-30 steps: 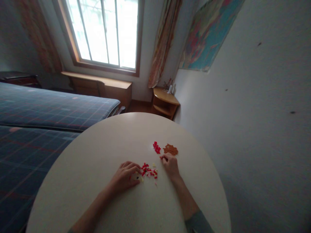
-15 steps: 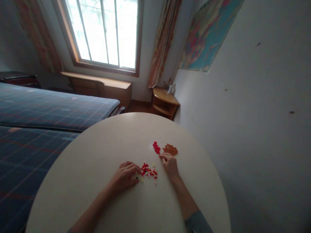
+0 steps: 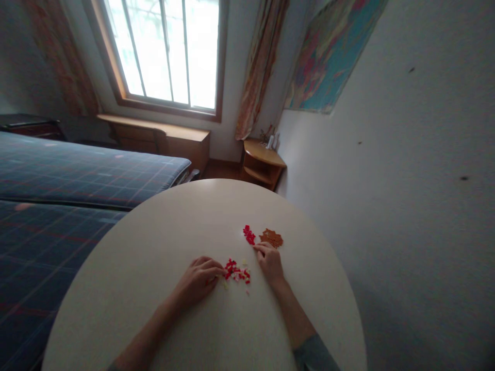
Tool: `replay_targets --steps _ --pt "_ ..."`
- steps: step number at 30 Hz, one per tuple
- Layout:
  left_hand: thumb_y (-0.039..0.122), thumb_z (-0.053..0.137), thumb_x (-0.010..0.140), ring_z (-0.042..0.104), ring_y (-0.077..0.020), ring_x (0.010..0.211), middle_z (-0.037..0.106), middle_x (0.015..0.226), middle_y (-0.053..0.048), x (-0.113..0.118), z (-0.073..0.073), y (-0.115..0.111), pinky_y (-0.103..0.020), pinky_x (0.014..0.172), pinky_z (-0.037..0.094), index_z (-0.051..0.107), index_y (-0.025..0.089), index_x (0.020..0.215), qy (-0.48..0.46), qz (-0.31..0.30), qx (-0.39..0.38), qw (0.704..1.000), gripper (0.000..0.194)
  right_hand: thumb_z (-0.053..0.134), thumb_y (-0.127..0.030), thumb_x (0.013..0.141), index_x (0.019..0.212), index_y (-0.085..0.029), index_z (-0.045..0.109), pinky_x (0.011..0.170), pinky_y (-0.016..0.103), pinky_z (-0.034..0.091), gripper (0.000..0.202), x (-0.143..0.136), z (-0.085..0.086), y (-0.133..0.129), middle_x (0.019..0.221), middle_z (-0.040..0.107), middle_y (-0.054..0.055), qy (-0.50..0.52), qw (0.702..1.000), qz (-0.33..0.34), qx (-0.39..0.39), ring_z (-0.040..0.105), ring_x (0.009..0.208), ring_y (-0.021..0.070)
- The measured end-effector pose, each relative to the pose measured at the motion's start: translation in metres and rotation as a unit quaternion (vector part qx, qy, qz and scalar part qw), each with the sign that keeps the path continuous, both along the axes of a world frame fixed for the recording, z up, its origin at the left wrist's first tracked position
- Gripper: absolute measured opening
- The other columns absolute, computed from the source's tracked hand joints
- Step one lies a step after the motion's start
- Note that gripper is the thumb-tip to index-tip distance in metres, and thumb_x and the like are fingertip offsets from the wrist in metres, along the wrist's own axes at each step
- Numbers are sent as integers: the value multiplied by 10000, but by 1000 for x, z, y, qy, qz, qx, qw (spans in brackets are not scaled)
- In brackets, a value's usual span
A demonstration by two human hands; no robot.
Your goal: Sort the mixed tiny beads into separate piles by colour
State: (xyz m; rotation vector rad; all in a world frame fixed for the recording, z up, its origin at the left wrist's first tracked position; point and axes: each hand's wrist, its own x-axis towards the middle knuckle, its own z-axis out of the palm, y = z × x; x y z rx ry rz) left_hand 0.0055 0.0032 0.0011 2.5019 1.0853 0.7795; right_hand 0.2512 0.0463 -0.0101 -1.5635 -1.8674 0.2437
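On the round cream table [image 3: 185, 216] lies a mixed pile of small red, white and yellowish pieces [image 3: 236, 273]. My left hand [image 3: 200, 278] rests at the pile's left edge, its fingers curled together over some pieces; what they hold is hidden. Farther back is a small group of red pieces [image 3: 249, 235], with a heap of orange-brown pieces [image 3: 271, 238] to its right. My right hand [image 3: 268, 258] is just in front of these two groups. Its thumb and forefinger are pinched at the near end of the red group, and anything between them is too small to make out.
A bed with a plaid mattress [image 3: 77, 165] stands left of the table. Beyond the table are a wooden desk [image 3: 185, 133] below the window and a corner shelf [image 3: 263, 154]. A wall [image 3: 406, 232] runs along the right.
The fingers of my left hand have drawn in slightly, and a dark piece near its thumb no longer shows. My right hand has hardly moved.
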Motion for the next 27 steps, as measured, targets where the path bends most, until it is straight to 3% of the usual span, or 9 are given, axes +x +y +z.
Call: replay_targets --steps 7,14,21,27 --pt "237 495 802 553 -157 872 663 886 -22 1 2 0 -294 810 399 649 254 831 -3 8 4 1000 158 439 -73 707 827 -185 690 768 282 450 300 0 -1 0 860 643 60 0 1000 -1 -1 583 799 158" --pt "196 489 800 558 -151 826 661 815 -22 0 -2 2 -273 779 402 613 209 743 -10 16 -11 1000 137 438 -80 715 825 -185 689 771 274 446 293 0 3 -1 855 641 52 -1 1000 -2 0 583 798 158" --pt "155 499 757 568 -149 750 642 749 -28 1 -8 3 -261 728 426 599 194 789 -26 58 -8 998 111 439 -75 718 831 -164 688 777 280 444 288 -1 3 -2 859 636 64 3 1000 -1 -10 581 803 164" --pt "100 444 777 559 -143 827 653 854 -28 1 -6 1 -279 785 400 619 221 864 -30 24 9 999 230 449 -70 718 839 -154 690 781 269 440 282 0 2 -1 854 635 65 6 1000 -2 -12 581 804 162"
